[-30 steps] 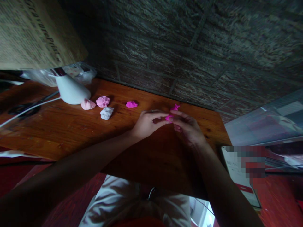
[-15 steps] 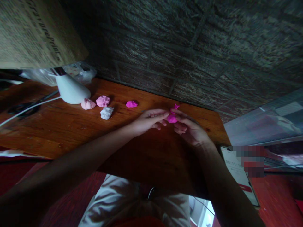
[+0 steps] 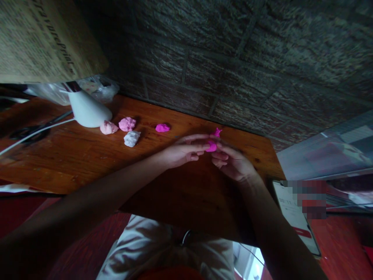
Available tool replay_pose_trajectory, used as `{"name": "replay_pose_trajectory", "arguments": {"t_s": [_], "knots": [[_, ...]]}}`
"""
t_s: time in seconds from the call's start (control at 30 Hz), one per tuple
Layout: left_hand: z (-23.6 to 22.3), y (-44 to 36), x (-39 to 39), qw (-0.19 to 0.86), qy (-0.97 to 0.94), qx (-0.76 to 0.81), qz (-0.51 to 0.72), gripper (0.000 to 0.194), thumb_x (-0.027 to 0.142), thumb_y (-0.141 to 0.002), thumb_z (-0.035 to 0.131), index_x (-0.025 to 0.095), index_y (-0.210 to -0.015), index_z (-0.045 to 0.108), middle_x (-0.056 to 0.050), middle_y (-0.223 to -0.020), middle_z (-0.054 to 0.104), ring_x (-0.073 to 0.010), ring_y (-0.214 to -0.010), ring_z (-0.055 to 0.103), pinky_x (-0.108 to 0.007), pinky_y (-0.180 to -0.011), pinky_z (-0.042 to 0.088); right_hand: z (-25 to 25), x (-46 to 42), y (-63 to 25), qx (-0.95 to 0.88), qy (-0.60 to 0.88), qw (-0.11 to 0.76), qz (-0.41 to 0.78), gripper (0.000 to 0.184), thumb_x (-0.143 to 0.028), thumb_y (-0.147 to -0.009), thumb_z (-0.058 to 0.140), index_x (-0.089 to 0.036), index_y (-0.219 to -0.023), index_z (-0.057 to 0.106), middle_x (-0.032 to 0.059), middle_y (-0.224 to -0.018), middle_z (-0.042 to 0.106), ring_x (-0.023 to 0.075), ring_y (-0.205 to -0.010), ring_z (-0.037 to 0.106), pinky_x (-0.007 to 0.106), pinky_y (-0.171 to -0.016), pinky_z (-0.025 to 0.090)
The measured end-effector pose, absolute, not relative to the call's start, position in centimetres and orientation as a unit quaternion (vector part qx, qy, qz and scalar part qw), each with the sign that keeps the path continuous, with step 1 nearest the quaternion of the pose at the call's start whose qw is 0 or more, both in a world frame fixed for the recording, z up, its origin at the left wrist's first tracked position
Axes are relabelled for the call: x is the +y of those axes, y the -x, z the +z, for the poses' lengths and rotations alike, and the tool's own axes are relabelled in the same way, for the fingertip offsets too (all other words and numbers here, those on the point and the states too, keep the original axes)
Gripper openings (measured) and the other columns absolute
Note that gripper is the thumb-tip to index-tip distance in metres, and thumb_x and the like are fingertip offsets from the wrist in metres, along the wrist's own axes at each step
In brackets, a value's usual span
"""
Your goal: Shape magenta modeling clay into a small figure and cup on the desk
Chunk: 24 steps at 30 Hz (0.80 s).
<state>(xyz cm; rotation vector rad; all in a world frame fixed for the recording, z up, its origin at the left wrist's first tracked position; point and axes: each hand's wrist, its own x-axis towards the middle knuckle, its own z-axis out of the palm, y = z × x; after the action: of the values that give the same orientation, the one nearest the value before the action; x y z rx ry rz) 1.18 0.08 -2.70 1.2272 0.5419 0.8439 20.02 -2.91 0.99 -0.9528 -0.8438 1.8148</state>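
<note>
Between the fingertips of both hands is a small lump of bright magenta modelling clay [image 3: 211,146]. My left hand [image 3: 186,149] pinches it from the left, thumb on the near face. From the right, my right hand [image 3: 231,157] closes thumb and fingers on its other side. Just behind the fingers, a second magenta clay piece [image 3: 217,132] with a jagged top shows on the table; its lower part is hidden. To the left lies another magenta lump [image 3: 162,128]. Farther left sit a pink lump [image 3: 127,124], a paler pink lump [image 3: 108,127] and a white lump [image 3: 132,138].
A lamp with a white base [image 3: 89,111] and printed shade [image 3: 49,42] stands at the left, a plastic bag [image 3: 101,88] behind it. Its white cable [image 3: 37,134] crosses the wooden table [image 3: 72,163]. A stone wall [image 3: 198,85] borders the back. A phone [image 3: 294,214] lies at the right edge.
The left fingers have moved slightly right, farther over the held clay, so less of it shows. The other lumps stay where they were.
</note>
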Motion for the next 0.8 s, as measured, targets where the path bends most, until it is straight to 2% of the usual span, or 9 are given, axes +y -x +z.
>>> {"name": "replay_pose_trajectory", "arguments": {"t_s": [0.07,0.2,0.33,0.6,0.8], "knots": [[-2.67,-1.17,0.04,0.686,-0.570,0.249,0.378,0.046,0.038,-0.093,0.071,0.023,-0.136,0.066,-0.008,-0.108,0.078,-0.0142,-0.075,0.067,-0.023,-0.052,0.039,0.92,-2.93,-19.76,-0.337,0.379,0.443,0.739,0.044,-0.024,-0.060,0.090,-0.027,-0.100,0.072,-0.0088,-0.068,0.053,0.0045,-0.050,0.021,0.018,-0.043,0.019],[-2.69,-1.19,0.07,0.707,-0.531,0.261,0.388,0.050,0.041,-0.084,0.079,0.029,-0.131,0.069,-0.007,-0.111,0.078,-0.0136,-0.074,0.067,-0.023,-0.052,0.040,0.73,-2.95,-19.42,-0.331,0.374,0.436,0.749,0.034,-0.026,-0.063,0.089,-0.024,-0.091,0.069,-0.0088,-0.065,0.048,0.0052,-0.051,0.022,0.019,-0.043,0.020],[-2.86,-1.21,0.19,0.691,-0.528,0.278,0.408,0.052,0.047,-0.082,0.080,0.030,-0.131,0.069,-0.008,-0.107,0.077,-0.0142,-0.075,0.068,-0.026,-0.058,0.044,0.48,-2.96,-19.30,-0.323,0.387,0.437,0.745,0.028,-0.029,-0.065,0.089,-0.022,-0.081,0.067,-0.0056,-0.069,0.053,0.0060,-0.054,0.031,0.020,-0.044,0.023],[-2.83,-1.25,0.19,0.745,-0.462,0.267,0.399,0.052,0.039,-0.076,0.086,0.028,-0.125,0.073,-0.008,-0.108,0.078,-0.0153,-0.082,0.071,-0.024,-0.064,0.049,0.30,-2.80,-19.25,-0.304,0.389,0.463,0.736,0.029,-0.027,-0.064,0.092,-0.021,-0.082,0.071,-0.0047,-0.074,0.057,0.0043,-0.055,0.033,0.017,-0.043,0.025],[-3.21,-1.25,0.35,0.722,-0.500,0.251,0.407,0.053,0.042,-0.078,0.085,0.027,-0.127,0.070,-0.010,-0.113,0.078,-0.0215,-0.097,0.075,-0.031,-0.078,0.056,0.28,-2.91,-18.89,-0.301,0.379,0.456,0.746,0.030,-0.028,-0.064,0.093,-0.020,-0.081,0.070,-0.0064,-0.071,0.056,0.0027,-0.053,0.033,0.015,-0.043,0.026]]}}
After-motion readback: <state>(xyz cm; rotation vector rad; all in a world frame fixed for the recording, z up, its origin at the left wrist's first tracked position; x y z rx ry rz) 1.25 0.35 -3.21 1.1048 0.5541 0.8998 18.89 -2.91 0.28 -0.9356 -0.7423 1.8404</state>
